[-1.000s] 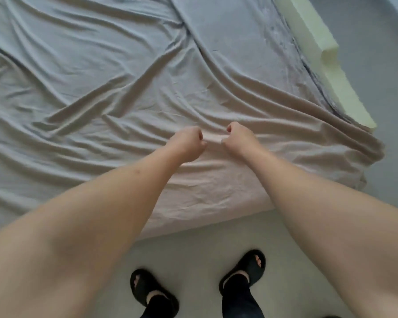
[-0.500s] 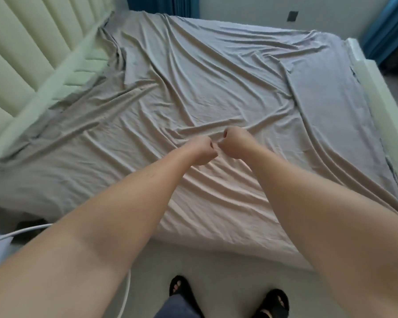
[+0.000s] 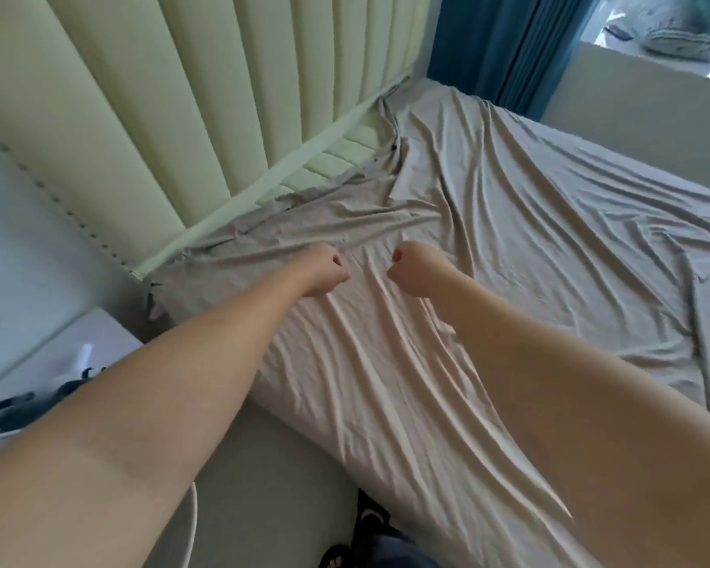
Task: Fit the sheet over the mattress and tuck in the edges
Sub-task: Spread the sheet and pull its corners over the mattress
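Both arms reach out over the bed. The left hand (image 3: 328,269) and the right hand (image 3: 411,269) are curled into fists, and they lie low on the grey sheet (image 3: 509,248). It looks like each fist pinches a bit of the cloth, but the fingers are tucked under, so I cannot tell for sure.

Half a second ago the two fists were almost touching. Now there is a small gap between them, with a fold of sheet running through it.

The view has turned to the left too. Before, the whole bed showed, with the far wall behind it. Now the tall, soft, pale green headboard (image 3: 181,129) fills the upper left, and a blue curtain (image 3: 505,47) hangs at the top.

The sheet lies loose and full of wrinkles over the mattress (image 3: 324,168). Near the headboard it is bunched up, and a strip of pale green mattress peeks out there. The near side of the sheet hangs down over the edge of the bed, toward the floor (image 3: 271,477).

A white cord (image 3: 192,522) curves on the floor at the bottom. A black slipper (image 3: 369,516) shows by the bed edge. A white bedside table (image 3: 64,354) stands at the left.
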A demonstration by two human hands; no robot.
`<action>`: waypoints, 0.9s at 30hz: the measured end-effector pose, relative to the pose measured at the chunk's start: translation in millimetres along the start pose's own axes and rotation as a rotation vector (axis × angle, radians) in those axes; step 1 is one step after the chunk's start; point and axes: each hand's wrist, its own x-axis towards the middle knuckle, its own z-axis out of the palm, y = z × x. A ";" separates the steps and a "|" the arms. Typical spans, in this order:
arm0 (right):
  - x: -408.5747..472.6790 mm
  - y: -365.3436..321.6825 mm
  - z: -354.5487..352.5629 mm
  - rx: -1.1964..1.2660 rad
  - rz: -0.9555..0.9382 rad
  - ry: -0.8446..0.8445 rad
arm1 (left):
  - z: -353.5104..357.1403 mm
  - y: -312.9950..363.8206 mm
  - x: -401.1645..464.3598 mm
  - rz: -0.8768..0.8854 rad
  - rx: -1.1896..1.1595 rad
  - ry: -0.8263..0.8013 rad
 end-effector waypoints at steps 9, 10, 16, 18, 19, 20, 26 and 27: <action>121.8 -170.5 6.0 -0.157 -0.288 -0.164 | -109.8 -154.6 23.8 -0.430 -0.071 0.152; 127.4 -181.4 10.1 -0.167 -0.302 -0.171 | -112.1 -164.3 25.5 -0.452 -0.069 0.168; 200.1 -310.3 82.0 -0.155 -0.326 -0.275 | -155.5 -293.0 58.1 -0.577 -0.182 0.257; 230.4 -347.3 112.8 -0.127 -0.293 -0.282 | -168.7 -341.1 75.0 -0.572 -0.193 0.243; 239.4 -355.5 124.7 -0.118 -0.269 -0.276 | -170.2 -356.9 80.1 -0.578 -0.205 0.235; 256.6 -377.5 145.1 -0.114 -0.249 -0.289 | -178.0 -387.5 92.1 -0.606 -0.212 0.230; 327.4 -435.1 229.4 -0.140 -0.220 -0.306 | -181.8 -504.6 141.4 -0.723 -0.311 0.282; 343.0 -439.7 243.9 -0.149 -0.219 -0.324 | -177.6 -521.2 153.0 -0.732 -0.328 0.293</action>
